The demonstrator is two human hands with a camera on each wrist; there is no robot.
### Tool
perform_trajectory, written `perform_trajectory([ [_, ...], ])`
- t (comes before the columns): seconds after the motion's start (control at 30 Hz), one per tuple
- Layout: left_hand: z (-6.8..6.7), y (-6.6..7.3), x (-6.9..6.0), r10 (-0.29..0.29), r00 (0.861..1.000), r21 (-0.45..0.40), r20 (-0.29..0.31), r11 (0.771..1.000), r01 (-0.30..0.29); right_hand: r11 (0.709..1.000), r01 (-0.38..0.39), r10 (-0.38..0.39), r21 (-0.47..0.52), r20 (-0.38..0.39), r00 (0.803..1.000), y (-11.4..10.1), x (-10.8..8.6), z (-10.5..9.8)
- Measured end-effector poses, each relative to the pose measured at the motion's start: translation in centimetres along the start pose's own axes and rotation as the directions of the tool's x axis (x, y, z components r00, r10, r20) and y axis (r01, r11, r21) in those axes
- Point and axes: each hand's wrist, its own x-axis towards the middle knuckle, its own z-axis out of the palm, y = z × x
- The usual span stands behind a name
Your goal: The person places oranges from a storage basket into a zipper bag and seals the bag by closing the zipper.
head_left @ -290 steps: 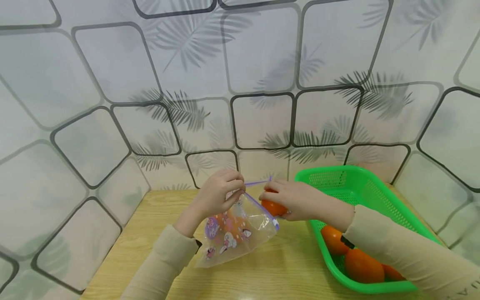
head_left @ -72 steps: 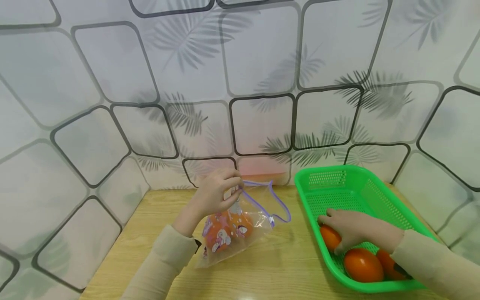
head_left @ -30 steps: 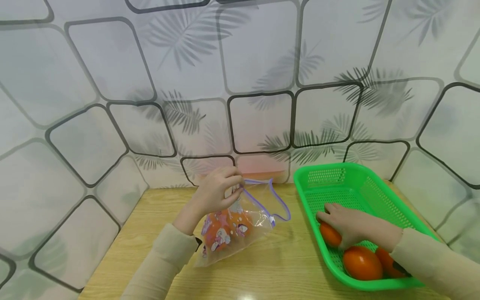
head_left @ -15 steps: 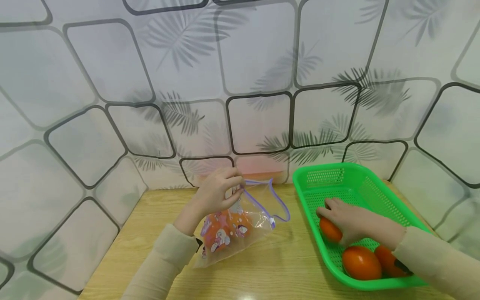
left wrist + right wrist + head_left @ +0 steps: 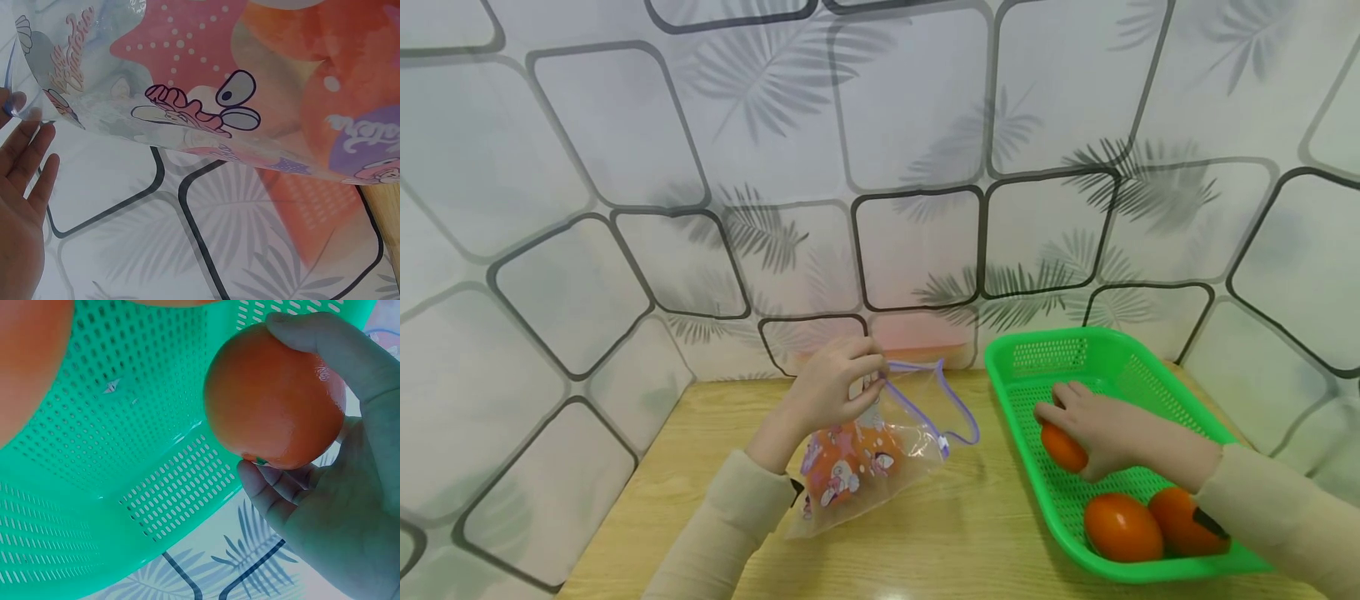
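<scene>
My left hand pinches the upper edge of a clear zip bag with a purple zip and cartoon prints; its mouth gapes to the right. Orange-red tomatoes show through the bag's wall, their number unclear. Inside the green basket, my right hand grips a tomato, thumb on one side and fingers on the other. In the right wrist view, a small green stem mark shows on this glossy tomato. Two more tomatoes, one left and one right, lie at the basket's near end.
The perforated basket stands on the right of a wooden table, its rim raised all round. Behind the table and at both sides hangs a pale, leaf-patterned backdrop. Bare tabletop lies between bag and basket.
My right hand went from the bag's mouth with a tomato to the basket, where it took hold of another and has just raised it slightly. My left hand stays on the bag.
</scene>
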Motion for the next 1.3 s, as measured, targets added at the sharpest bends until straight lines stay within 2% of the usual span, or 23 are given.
perform_trajectory([
  [0.3,0.0,0.0,0.1,0.02,1.0,0.002,-0.018,1.0,-0.02,1.0,-0.003,0.003,-0.006,-0.024,1.0,0.1,0.2,-1.0],
  [0.57,0.0,0.0,0.0,0.017,1.0,0.003,-0.013,1.0,-0.017,0.999,0.006,-0.008,-0.033,-0.078,0.997,0.2,0.4,-2.0],
  [1.3,0.0,0.1,-0.1,-0.004,1.0,0.009,-0.004,1.0,0.004,0.999,0.01,-0.013,-0.035,-0.084,0.996,-0.4,1.0,-3.5],
])
